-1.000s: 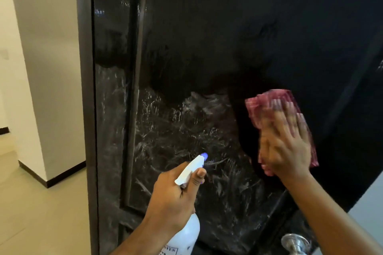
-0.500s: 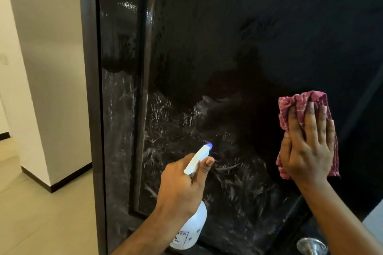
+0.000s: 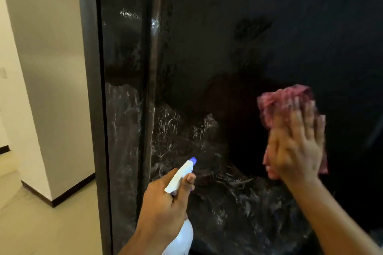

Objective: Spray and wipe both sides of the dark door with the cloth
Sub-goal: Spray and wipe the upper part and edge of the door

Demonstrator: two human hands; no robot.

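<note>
Fingers (image 3: 187, 182) of left hand (image 3: 163, 209) curled round the neck of the spray bottle (image 3: 179, 177), index over the trigger, nozzle aimed at the door's lower left part. Right hand (image 3: 298, 147) further out, fingers straight and spread. Its palm presses the red cloth (image 3: 284, 99) flat against the dark door (image 3: 228, 27) toward its right edge. Nothing is pinched, pressure alone holds the cloth (hand blurred, exact finger lie unclear). Wet streaks (image 3: 186, 141) cover the door's lower left, up to the left edge; the upper part looks dark and plain. Past the left edge: pale wall (image 3: 51, 68), tiled floor (image 3: 41, 223).

Risks, as judged:
- Cloth could slip from under the flat palm if pressure drops mid-stroke, since no finger grips it.
- A trigger squeeze now may send runs down to the bottom edge.
- Streaks by the left edge may dry as marks if wiping does not reach them.
- A hard push could swing the door.
- Other side not in view, probably not done.
</note>
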